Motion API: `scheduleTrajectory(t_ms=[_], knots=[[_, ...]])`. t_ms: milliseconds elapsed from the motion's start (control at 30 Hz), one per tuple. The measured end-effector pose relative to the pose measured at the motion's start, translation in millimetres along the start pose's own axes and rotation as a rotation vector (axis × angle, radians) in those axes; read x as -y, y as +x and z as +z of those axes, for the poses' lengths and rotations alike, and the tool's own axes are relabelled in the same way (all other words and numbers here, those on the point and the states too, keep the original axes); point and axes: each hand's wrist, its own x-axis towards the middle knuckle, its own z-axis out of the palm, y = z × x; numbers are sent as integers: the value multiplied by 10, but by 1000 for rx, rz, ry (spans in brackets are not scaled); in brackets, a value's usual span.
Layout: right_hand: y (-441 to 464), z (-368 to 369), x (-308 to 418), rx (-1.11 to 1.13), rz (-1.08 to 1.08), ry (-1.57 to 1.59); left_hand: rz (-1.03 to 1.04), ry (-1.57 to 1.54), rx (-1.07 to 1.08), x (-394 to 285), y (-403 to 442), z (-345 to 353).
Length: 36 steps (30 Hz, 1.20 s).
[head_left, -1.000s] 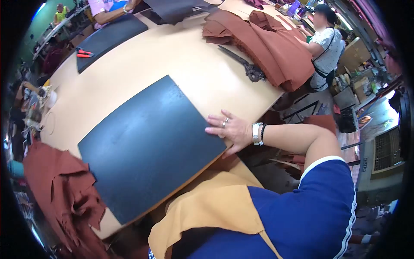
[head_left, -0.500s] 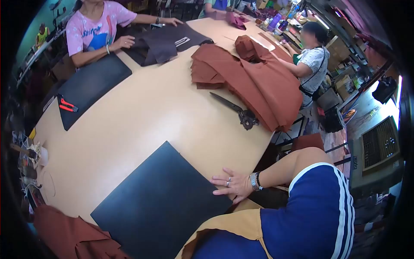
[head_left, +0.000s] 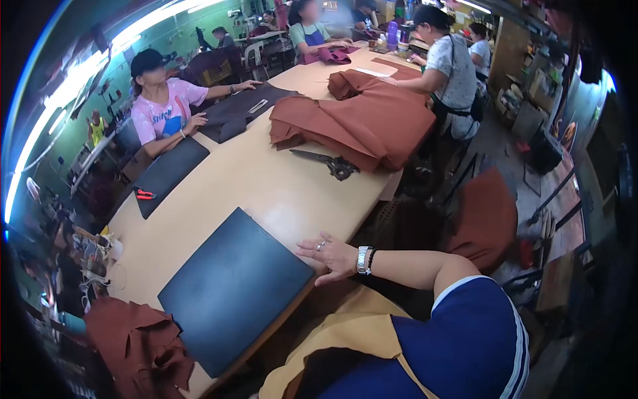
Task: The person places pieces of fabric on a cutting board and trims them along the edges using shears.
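My right hand [head_left: 329, 258], with a ring, a watch and a dark bracelet, is spread at the near edge of the table. Its fingers are apart and it holds nothing. Close beside it is the right corner of a dark blue-black rectangular board [head_left: 232, 292], lying flat along the table's near side. Crumpled reddish-brown leather [head_left: 136, 339] lies at the board's left end, over the table edge. My left hand is out of view.
Stacked reddish-brown hides [head_left: 359, 120] and black scissors [head_left: 325, 163] lie across the tan table [head_left: 266, 189]. A red cutter [head_left: 144, 194] rests on another dark board [head_left: 174, 174]. Co-workers [head_left: 169, 110] stand around the far side. Draped brown leather [head_left: 484, 216] is at right.
My view has tilted up and shows more of the room and co-workers. My right hand remains spread near the board's right corner, which now shows more of its near edge.
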Motion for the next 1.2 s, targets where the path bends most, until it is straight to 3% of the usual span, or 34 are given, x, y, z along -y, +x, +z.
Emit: scheduleTrajectory(t_ms=[100, 233, 367, 500, 700, 933, 1067, 1200], knots=[[-152, 102, -2, -94, 4, -16, 3, -83, 125, -347, -77, -750], [-160, 209, -20, -203, 19, -52, 261, -77, -155, -1132, 280, -1299], [-149, 247, 8, -245, 24, -114, 509, 23, -363, -1949, 1050, -1257], [-165, 246, -3, -265, 9, -85, 528, 137, -345, -2526, 1882, -851], [-144, 205, 2, -268, 4, -82, 429, 232, -305, -2781, 2387, -325], [-189, 194, -22, -272, -14, 9, 394, 204, -350, -2832, 2461, -316], [-321, 218, -106, -241, -41, 14, 439, 144, -390, -2869, 2425, -430], [-795, 119, -314, -182, 113, 13, 594, -70, -574, -2861, 1874, -703]])
